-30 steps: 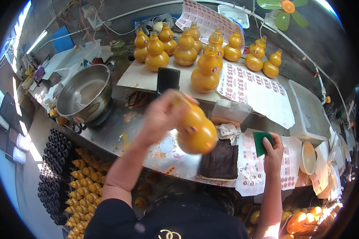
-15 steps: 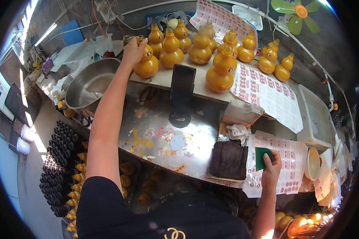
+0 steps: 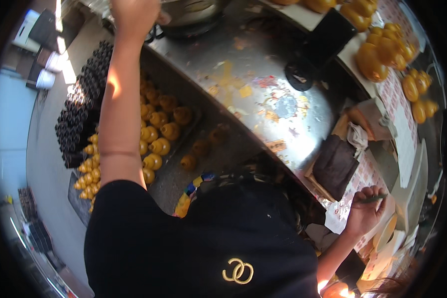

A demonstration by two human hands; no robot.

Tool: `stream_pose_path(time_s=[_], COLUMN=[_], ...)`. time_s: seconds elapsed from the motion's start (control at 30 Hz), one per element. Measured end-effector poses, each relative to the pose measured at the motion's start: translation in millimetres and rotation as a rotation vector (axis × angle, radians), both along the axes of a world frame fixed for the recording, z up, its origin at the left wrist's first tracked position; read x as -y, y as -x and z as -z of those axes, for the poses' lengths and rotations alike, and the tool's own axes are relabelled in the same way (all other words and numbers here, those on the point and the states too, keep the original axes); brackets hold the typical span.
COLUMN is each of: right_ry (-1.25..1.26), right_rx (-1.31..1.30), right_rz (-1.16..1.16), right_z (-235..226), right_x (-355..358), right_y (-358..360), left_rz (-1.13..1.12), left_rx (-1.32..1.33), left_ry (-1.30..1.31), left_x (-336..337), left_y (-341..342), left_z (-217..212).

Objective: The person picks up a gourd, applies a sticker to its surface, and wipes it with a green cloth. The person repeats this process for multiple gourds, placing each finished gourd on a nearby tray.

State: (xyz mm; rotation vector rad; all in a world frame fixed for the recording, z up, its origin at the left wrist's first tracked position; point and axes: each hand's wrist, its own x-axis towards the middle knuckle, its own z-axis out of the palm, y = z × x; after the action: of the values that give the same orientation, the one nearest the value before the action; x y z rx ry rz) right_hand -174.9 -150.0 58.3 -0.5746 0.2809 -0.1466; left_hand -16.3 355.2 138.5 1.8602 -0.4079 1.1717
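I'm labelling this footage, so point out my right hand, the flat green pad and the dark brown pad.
Right hand point(image 3: 363, 212): head view, middle of the hand.
Flat green pad point(image 3: 374, 198): head view, its visible thin edge.
Dark brown pad point(image 3: 335, 168): head view, middle of its upper face.

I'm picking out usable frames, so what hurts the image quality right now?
In the head view, white glare washes out part of the metal table; in that same view, the left hand is cut off by the top edge, the yellow bottles look smeared, and the black fisheye rim swallows the corners.
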Motion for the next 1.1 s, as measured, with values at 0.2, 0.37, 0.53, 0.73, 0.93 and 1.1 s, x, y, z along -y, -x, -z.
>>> stream_pose_path(time_s=[0.2, 0.37, 0.53, 0.73, 0.93, 1.1], right_ry=[0.033, 0.103, 0.204, 0.269, 0.311, 0.318], right_rx=[0.113, 0.067, -0.054, -0.162, -0.316, -0.248], right_rz=[-0.363, -0.378, -0.258, -0.068, 0.062, -0.058], right_z=[9, 14, 15, 13, 21, 39], right_x=[-3, -23, -23, 4, -20, -8], right_y=[-22, -23, -3, 33, 40, 38], left_rz=[-0.656, -0.554, -0.301, -0.525, -1.227, -0.965], left_rx=[-0.411, -0.958, -1.371, -1.238, -1.283, -1.377], left_ry=[0.077, -0.048, -0.131, -0.038, -0.282, 0.117], left_x=[-137, -73, 11, 11, -98, -119], left_y=[154, 223, 202, 164, 207, 231], left_z=[231, 406, 505, 493, 490, 484])
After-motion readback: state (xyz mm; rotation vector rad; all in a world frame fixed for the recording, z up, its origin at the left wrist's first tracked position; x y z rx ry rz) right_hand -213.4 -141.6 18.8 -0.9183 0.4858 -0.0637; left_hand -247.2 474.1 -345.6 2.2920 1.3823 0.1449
